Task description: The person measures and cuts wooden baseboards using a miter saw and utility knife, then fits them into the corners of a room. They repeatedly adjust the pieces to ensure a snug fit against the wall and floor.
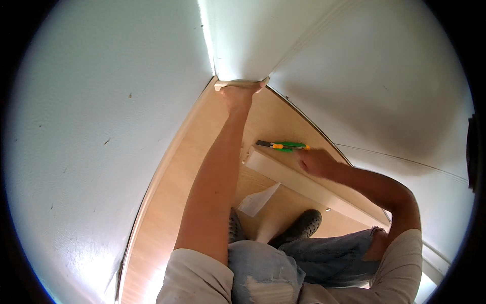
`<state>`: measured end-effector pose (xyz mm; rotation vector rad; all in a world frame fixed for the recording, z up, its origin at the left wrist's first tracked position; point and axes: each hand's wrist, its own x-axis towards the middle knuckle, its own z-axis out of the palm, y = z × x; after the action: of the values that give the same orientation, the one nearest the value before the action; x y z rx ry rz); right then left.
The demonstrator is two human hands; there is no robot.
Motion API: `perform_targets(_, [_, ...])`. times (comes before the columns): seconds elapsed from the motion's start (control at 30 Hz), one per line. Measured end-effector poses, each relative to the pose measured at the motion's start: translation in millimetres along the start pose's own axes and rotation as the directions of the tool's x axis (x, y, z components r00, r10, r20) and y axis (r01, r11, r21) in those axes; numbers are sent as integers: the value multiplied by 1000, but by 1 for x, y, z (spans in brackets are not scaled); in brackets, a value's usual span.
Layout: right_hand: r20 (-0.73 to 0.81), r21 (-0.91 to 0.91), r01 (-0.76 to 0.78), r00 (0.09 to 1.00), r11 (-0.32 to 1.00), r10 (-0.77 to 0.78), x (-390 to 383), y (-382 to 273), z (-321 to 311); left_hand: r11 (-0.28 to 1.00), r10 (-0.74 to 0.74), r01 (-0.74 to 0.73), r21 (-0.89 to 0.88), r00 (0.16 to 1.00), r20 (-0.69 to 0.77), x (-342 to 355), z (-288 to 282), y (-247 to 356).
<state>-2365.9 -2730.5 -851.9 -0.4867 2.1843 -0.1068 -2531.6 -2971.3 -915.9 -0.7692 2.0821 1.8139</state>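
My left arm reaches to the far end of the narrow floor, where my left hand (240,96) grips a short pale wooden strip (226,84) at the foot of the far wall. The strip spans the gap between the two side walls. Curled and a little blurred, my right hand (320,163) is over the right side of the floor; whatever its fingers may hold is hidden. Just beyond it lies a green and yellow utility knife (286,146) with a dark blade end pointing left. The knife looks apart from my fingers.
A long pale wooden board (304,178) lies diagonally along the right side. Near my dark perforated shoe (302,225) is a whitish translucent scrap (259,200). Pale walls (101,126) close in on both sides of the light wood floor (200,119). My knees, in torn jeans, are at the bottom.
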Motion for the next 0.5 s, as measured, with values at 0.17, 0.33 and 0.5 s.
perform_targets(0.17, [-48,-247,-60,998,967,49,-124,42,108,998,29,-21,61,991,-133,23,17,-25])
perform_targets(0.33, [-301,13,-329,899,944,318,-147,22,180,996,42,-27,81,981,-189,31,17,-37])
perform_targets(0.5, [-392,289,-375,793,881,466,-128,42,194,991,113,-101,88,985,-133,36,22,-37])
